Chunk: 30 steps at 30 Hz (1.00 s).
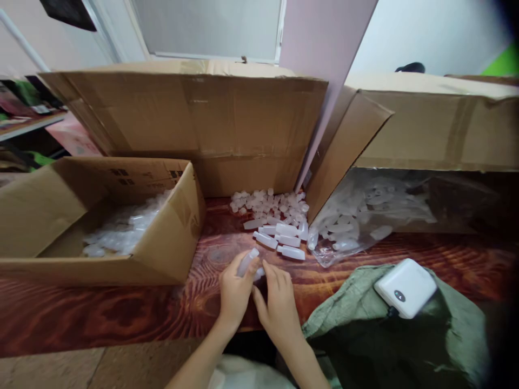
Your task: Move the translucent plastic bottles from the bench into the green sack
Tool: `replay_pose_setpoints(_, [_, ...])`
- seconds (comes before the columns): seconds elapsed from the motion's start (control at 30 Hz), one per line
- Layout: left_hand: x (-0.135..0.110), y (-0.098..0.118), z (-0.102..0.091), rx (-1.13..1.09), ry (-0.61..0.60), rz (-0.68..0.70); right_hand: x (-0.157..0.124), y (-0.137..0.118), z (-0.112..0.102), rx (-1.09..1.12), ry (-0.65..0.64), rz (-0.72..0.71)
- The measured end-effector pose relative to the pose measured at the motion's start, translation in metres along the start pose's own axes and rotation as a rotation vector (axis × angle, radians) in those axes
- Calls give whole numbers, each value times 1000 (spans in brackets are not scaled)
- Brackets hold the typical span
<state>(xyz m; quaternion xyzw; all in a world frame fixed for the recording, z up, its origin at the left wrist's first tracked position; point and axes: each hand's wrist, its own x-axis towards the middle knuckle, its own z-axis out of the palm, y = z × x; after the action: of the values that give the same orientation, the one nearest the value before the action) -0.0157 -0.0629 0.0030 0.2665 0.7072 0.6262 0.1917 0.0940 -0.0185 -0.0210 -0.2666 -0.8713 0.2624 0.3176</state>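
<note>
My left hand (235, 292) is closed around a small clear bottle (247, 261), held just above the table (121, 308) near its front edge; my right hand (278, 302) pinches its lower end, where I cannot make out what is between the fingers. The open box (170, 237) to my left holds a pile of the same bottles, blurred. Behind my hands lie loose bottles (284, 240) and a heap of caps (267, 202). On the right, a tipped box (425, 124) spills a clear bag (357, 216) of bottles, its depths dark. A white device (405, 286) rests on green cloth (365, 329).
</note>
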Motion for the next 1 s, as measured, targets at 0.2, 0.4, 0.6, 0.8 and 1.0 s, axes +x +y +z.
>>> replay_pose_setpoints(0.2, [9,4,0,-368,67,-347,4,20,-20,-87,-79,-12])
replay_pose_setpoints(0.4, [14,10,-17,-596,-163,-555,1,30,-43,-47,-67,81])
replay_pose_setpoints(0.6, [6,7,-19,-564,-494,-596,1,-30,-63,302,152,201])
replay_pose_setpoints(0.8, [-3,10,-16,-569,-554,-526,-6,-51,-36,340,420,52])
replay_pose_setpoints(1.0, [-21,13,-3,-549,-370,-406,-5,-41,-16,37,519,-163])
